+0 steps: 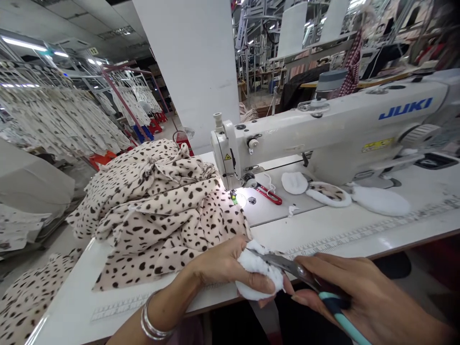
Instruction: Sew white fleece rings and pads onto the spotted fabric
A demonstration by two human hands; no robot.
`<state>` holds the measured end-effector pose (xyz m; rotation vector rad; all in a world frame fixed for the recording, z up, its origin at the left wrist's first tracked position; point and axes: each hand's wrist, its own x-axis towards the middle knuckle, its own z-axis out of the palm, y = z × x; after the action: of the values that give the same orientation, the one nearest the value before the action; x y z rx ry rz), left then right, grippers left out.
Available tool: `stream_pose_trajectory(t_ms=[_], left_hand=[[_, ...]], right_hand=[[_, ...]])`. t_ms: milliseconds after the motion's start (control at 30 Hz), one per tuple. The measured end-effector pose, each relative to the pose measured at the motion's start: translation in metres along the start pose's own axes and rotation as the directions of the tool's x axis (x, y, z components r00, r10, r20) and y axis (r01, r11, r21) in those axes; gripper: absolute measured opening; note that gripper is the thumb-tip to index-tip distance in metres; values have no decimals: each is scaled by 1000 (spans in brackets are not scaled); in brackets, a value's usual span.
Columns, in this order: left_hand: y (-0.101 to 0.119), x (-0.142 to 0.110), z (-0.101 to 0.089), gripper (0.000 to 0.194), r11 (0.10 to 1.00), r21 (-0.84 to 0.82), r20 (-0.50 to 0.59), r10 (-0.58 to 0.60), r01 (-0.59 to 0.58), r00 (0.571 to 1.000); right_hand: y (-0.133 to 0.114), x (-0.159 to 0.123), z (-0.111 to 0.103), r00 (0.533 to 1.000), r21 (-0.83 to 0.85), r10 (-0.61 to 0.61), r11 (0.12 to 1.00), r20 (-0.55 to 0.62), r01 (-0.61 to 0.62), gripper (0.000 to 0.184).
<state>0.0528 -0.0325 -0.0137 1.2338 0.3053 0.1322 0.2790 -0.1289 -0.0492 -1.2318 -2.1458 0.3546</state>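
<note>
My left hand (224, 266) pinches a small white fleece piece (257, 275) at the near edge of the white sewing table (323, 235). My right hand (354, 297) grips a pair of scissors (298, 270) with teal handles; the metal blades lie against the fleece piece. Silver bangles circle my left wrist. A heap of cream fabric with dark spots (158, 206) lies on the table just left of my left hand.
A white JUKI sewing machine (330, 132) stands at the back of the table. By its needle lie red thread snips (269, 192) and several white and spotted fleece pieces (336, 194). Racks of hanging garments (61, 117) fill the left; a white pillar (194, 62) rises behind.
</note>
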Motion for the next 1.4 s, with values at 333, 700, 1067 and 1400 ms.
stream_pose_trajectory(t_ms=[333, 700, 1067, 1400], left_hand=[[-4, -3, 1, 44, 980, 33, 21, -198, 197, 980], [0, -3, -2, 34, 966, -110, 197, -208, 232, 958], [1, 1, -7, 25, 939, -29, 290, -320, 342, 902], [-7, 4, -7, 30, 930, -32, 287, -343, 367, 894]], right_hand=[[-9, 3, 2, 1000, -90, -5, 996, -18, 3, 33], [-15, -11, 13, 974, 162, 167, 968, 152, -192, 13], [-3, -18, -2, 890, 63, 294, 940, 349, -336, 28], [-15, -10, 4, 944, 129, 272, 946, 190, -298, 26]])
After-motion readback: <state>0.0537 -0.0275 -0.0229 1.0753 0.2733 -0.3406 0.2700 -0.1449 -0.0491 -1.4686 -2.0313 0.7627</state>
